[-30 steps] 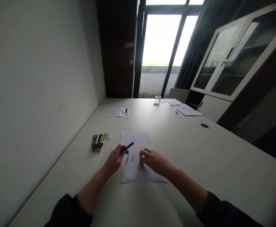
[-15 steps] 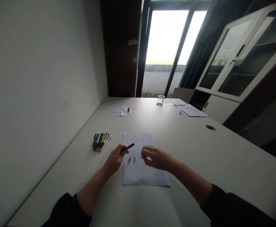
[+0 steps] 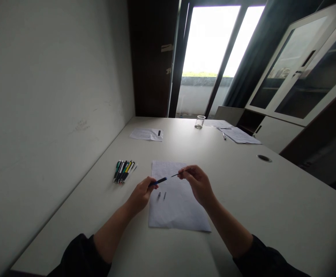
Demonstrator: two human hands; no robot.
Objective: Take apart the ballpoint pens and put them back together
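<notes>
My left hand [image 3: 141, 195] is closed round a dark blue pen barrel [image 3: 161, 180], whose end points right and slightly up. Between the fingertips of my right hand [image 3: 199, 184] is a thin dark pen refill [image 3: 175, 175], its tip directed left at the barrel's end. A small gap seems to separate the two. Both hands are above a sheet of lined paper [image 3: 179, 213]. On that sheet lie a small dark pen tip [image 3: 159, 195] and a thin piece like a spring [image 3: 165, 196], side by side.
Left of the paper lies a row of several pens [image 3: 124, 171]. Farther back are a sheet [image 3: 145, 134], a glass cup [image 3: 199, 122], a stack of papers [image 3: 240, 135] and a pen [image 3: 224, 136]. A round cable hole [image 3: 264, 158] is at right; a wall [image 3: 70, 115] borders the left.
My right hand has lifted from low over the paper and turned, bringing the refill up near the barrel's end. The left hand keeps the barrel, now tilted less. The view has shifted slightly.
</notes>
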